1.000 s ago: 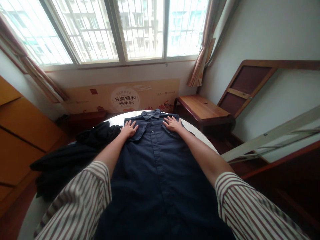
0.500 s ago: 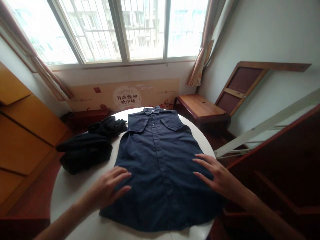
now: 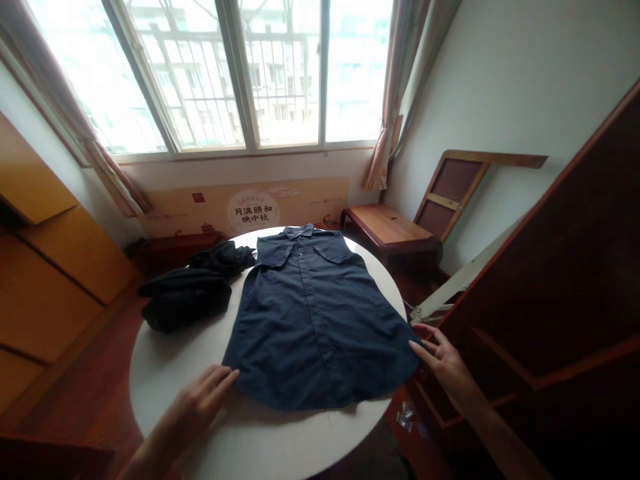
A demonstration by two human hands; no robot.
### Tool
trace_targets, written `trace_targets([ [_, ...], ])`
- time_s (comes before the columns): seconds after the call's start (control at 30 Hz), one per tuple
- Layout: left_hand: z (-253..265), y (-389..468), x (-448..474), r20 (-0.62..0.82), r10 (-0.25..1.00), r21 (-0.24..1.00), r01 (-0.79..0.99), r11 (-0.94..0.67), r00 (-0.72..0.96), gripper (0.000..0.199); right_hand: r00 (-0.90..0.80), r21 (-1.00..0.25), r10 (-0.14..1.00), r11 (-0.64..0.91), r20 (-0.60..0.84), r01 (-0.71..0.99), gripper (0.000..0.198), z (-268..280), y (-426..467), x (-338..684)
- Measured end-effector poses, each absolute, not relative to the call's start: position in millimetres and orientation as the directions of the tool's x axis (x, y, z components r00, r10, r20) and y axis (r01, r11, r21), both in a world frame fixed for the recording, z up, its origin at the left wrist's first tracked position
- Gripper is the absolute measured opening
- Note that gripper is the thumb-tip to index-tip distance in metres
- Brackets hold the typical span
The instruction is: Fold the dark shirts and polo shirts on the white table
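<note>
A navy blue shirt (image 3: 320, 320) lies front up on a round white table (image 3: 165, 373), its collar toward the window and its hem toward me. The sleeves are tucked so that their folded ends show by the shoulders. My left hand (image 3: 205, 397) pinches the shirt's lower left hem corner. At the opposite corner, past the table's right edge, my right hand (image 3: 440, 357) grips the hem between thumb and fingers.
Dark clothes (image 3: 187, 297) sit in a heap on the table's left side. Beyond the table on the right is a wooden bench (image 3: 390, 223). A dark red wooden panel (image 3: 550, 320) rises close by my right arm. Orange cabinets (image 3: 60, 267) stand at left.
Both hands have gone from hovering open over the shirt to its two lower corners and closed on them. The view has shifted, showing more of the table's near side.
</note>
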State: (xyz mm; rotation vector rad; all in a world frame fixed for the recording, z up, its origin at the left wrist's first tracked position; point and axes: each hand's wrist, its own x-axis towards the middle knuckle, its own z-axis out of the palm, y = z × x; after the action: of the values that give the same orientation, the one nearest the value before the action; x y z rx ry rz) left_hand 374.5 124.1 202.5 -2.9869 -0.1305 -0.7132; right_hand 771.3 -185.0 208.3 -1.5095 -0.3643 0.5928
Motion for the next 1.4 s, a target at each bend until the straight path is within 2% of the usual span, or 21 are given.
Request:
trace_targets([
  [0.1, 204, 122, 364, 0.517, 0.042, -0.076, 0.095, -0.993, 0.855, 0.065, 0.827, -0.995, 0.555, -0.004, -0.089, -0.104, 0.067, 213, -192, 770],
  [0.2, 200, 120, 351, 0.544, 0.071, -0.051, 0.118, -0.992, 0.836, 0.064, 0.828, -0.997, 0.555, -0.013, -0.071, -0.077, 0.059, 210, -200, 770],
  [0.27, 196, 119, 349, 0.58, 0.16, -0.012, 0.205, -0.979, 0.799, 0.056, 0.821, -0.996, 0.565, -0.039, -0.086, -0.078, 0.06, 204, -203, 770],
  [0.37, 191, 116, 355, 0.603, 0.381, 0.115, 0.396, -0.911, 0.701, 0.045, 0.789, -0.99, 0.597, -0.06, -0.14, -0.131, 0.069, 196, -201, 769],
  [0.43, 190, 115, 363, 0.526, 0.511, 0.248, 0.452, -0.857, 0.68, 0.049, 0.762, -0.983, 0.626, -0.046, -0.166, -0.176, 0.076, 195, -198, 768],
  [0.5, 190, 114, 367, 0.441, 0.567, 0.355, 0.445, -0.822, 0.696, 0.052, 0.759, -0.984, 0.632, -0.032, -0.157, -0.177, 0.079, 196, -197, 767],
  [0.6, 186, 114, 365, 0.418, 0.534, 0.393, 0.383, -0.836, 0.735, 0.051, 0.79, -0.993, 0.604, -0.038, -0.11, -0.11, 0.07, 197, -199, 767],
  [0.7, 181, 116, 357, 0.463, 0.441, 0.316, 0.322, -0.893, 0.769, 0.047, 0.793, -0.994, 0.601, -0.096, -0.098, -0.05, 0.064, 191, -205, 769],
  [0.77, 179, 119, 352, 0.493, 0.398, 0.254, 0.309, -0.916, 0.774, 0.04, 0.785, -0.982, 0.612, -0.187, -0.094, 0.028, 0.061, 185, -208, 770],
  [0.83, 179, 120, 349, 0.498, 0.409, 0.252, 0.324, -0.912, 0.764, 0.032, 0.804, -0.922, 0.595, -0.306, 0.008, 0.236, 0.058, 181, -208, 771],
  [0.87, 179, 119, 349, 0.499, 0.428, 0.272, 0.332, -0.903, 0.754, 0.03, 0.81, -0.853, 0.575, -0.362, 0.115, 0.377, 0.056, 180, -206, 770],
  [0.97, 184, 112, 354, 0.482, 0.464, 0.351, 0.321, -0.879, 0.744, 0.03, 0.702, -0.538, 0.51, -0.453, 0.498, 0.711, 0.052, 189, -192, 757],
  [1.0, 187, 108, 357, 0.486, 0.47, 0.373, 0.312, -0.874, 0.736, 0.03, 0.633, -0.461, 0.519, -0.433, 0.575, 0.774, 0.048, 196, -184, 748],
  [1.07, 196, 98, 364, 0.502, 0.486, 0.413, 0.296, -0.861, 0.715, 0.027, 0.489, -0.395, 0.611, -0.294, 0.622, 0.87, 0.038, 211, -163, 723],
  [1.17, 212, 85, 374, 0.535, 0.487, 0.449, 0.256, -0.856, 0.69, 0.021, 0.225, -0.409, 0.824, 0.009, 0.52, 0.913, 0.031, 235, -123, 671],
  [1.27, 225, 80, 379, 0.502, 0.5, 0.495, 0.239, -0.835, 0.706, 0.019, -0.028, -0.368, 0.91, 0.195, 0.413, 0.909, 0.064, 249, -76, 618],
  [1.33, 229, 79, 379, 0.452, 0.543, 0.561, 0.248, -0.79, 0.708, 0.015, -0.159, -0.309, 0.908, 0.29, 0.387, 0.906, 0.088, 251, -45, 588],
  [1.37, 230, 79, 379, 0.412, 0.567, 0.611, 0.245, -0.753, 0.713, 0.013, -0.198, -0.279, 0.907, 0.313, 0.372, 0.908, 0.095, 251, -30, 577],
  [1.4, 231, 79, 377, 0.373, 0.59, 0.67, 0.232, -0.705, 0.716, 0.012, -0.219, -0.261, 0.907, 0.323, 0.359, 0.91, 0.093, 250, -17, 567],
])
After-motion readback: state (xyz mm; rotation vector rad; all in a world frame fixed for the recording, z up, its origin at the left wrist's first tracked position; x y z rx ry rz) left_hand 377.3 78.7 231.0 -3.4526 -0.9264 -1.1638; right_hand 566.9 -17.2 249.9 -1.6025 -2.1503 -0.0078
